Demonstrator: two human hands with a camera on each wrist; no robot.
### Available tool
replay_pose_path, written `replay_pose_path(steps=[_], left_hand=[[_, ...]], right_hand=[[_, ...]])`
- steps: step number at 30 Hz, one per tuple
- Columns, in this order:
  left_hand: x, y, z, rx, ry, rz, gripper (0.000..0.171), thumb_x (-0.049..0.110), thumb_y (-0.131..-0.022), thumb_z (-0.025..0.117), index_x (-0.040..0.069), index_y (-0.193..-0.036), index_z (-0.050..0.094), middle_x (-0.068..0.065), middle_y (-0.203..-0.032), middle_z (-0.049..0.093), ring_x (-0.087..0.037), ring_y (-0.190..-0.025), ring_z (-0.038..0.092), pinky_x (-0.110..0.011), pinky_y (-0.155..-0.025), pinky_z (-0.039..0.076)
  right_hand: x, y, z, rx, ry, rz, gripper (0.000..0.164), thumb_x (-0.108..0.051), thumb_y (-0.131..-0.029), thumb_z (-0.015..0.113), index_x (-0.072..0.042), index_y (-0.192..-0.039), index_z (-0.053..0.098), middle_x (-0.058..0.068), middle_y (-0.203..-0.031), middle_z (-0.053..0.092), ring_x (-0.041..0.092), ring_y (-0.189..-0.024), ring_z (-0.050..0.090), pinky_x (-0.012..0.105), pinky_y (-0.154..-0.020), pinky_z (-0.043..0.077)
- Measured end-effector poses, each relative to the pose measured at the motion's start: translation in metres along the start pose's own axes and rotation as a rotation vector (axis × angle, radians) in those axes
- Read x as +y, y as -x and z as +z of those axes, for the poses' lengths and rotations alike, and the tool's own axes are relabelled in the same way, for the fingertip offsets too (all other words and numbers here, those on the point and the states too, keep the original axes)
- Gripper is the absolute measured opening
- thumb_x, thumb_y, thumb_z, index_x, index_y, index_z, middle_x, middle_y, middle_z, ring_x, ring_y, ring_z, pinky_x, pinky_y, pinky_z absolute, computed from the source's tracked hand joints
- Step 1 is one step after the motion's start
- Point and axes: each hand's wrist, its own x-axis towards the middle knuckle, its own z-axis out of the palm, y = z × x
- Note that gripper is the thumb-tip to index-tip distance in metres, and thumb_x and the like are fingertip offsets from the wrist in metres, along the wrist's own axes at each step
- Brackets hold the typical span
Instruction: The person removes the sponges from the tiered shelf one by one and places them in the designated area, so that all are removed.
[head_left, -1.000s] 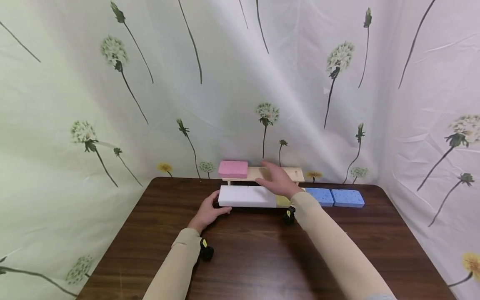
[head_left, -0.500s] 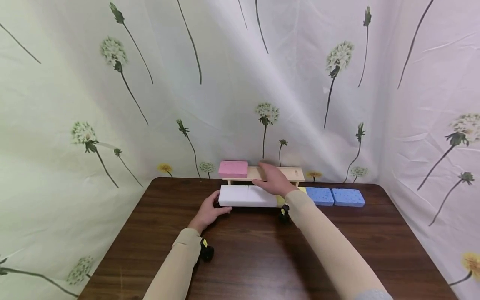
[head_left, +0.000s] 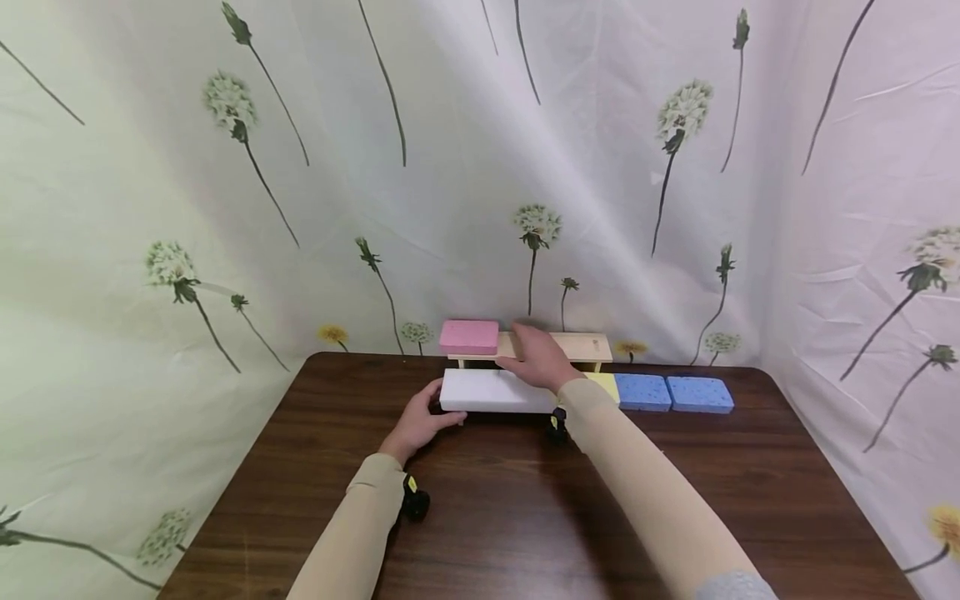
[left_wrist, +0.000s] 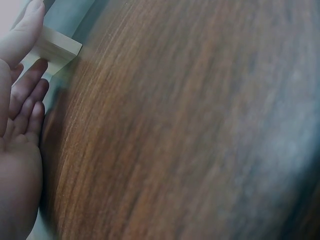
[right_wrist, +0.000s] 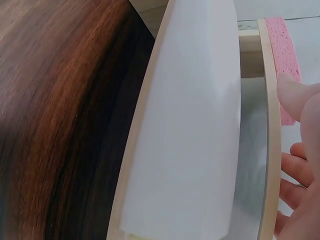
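Note:
A light wooden two-tier shelf (head_left: 581, 345) stands at the back of the table. Its lower tier bears a long white block (head_left: 480, 392); a pink sponge (head_left: 469, 337) lies on the left of the upper tier. My left hand (head_left: 415, 422) grips the lower tier's left end, thumb in front and fingers behind; the left wrist view shows the wood end (left_wrist: 60, 48) between thumb and fingertips. Above the white block, my right hand (head_left: 537, 358) reaches over the upper tier, fingers extended and holding nothing, close to the pink sponge.
A yellow sponge (head_left: 604, 387) is right of the white block, partly hidden by my right sleeve. Two blue sponges (head_left: 643, 392) continue the row rightward. A white cloth (head_left: 465, 150) printed with dandelions hangs close behind the brown table (head_left: 480, 517).
My right hand has slid a little left along the upper tier towards the pink sponge, uncovering more of the yellow sponge. My left hand stays at the shelf's left end.

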Motion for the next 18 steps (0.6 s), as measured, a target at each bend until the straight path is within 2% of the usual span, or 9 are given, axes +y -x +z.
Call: replay_pose_path(steps=[7, 16, 18], left_hand=[[0.004, 0.001, -0.003, -0.003, 0.010, 0.005, 0.080, 0.016, -0.088, 0.088, 0.008, -0.156, 0.047, -0.016, -0.140, 0.064, -0.032, -0.127, 0.060, -0.047, -0.107, 0.048], [0.006, 0.002, -0.002, -0.015, 0.013, -0.010, 0.080, 0.019, -0.088, 0.088, 0.009, -0.156, 0.047, -0.015, -0.142, 0.064, -0.031, -0.129, 0.060, -0.049, -0.109, 0.047], [0.005, 0.003, -0.001, -0.015, 0.011, -0.010, 0.080, 0.020, -0.088, 0.088, 0.009, -0.156, 0.047, -0.015, -0.141, 0.064, -0.032, -0.129, 0.060, -0.049, -0.109, 0.047]], right_hand=[[-0.009, -0.006, 0.000, 0.004, 0.024, -0.018, 0.079, -0.040, -0.101, 0.072, 0.008, -0.154, 0.042, 0.026, -0.152, 0.054, 0.040, -0.140, 0.052, 0.049, -0.118, 0.041], [-0.015, -0.013, 0.005, -0.003, 0.049, -0.011, 0.078, -0.042, -0.100, 0.072, 0.004, -0.156, 0.042, 0.021, -0.143, 0.062, 0.036, -0.129, 0.061, 0.048, -0.111, 0.048], [-0.016, -0.014, 0.006, 0.001, 0.044, -0.006, 0.075, -0.042, -0.100, 0.073, 0.003, -0.152, 0.045, 0.020, -0.136, 0.065, 0.034, -0.123, 0.064, 0.048, -0.106, 0.051]])
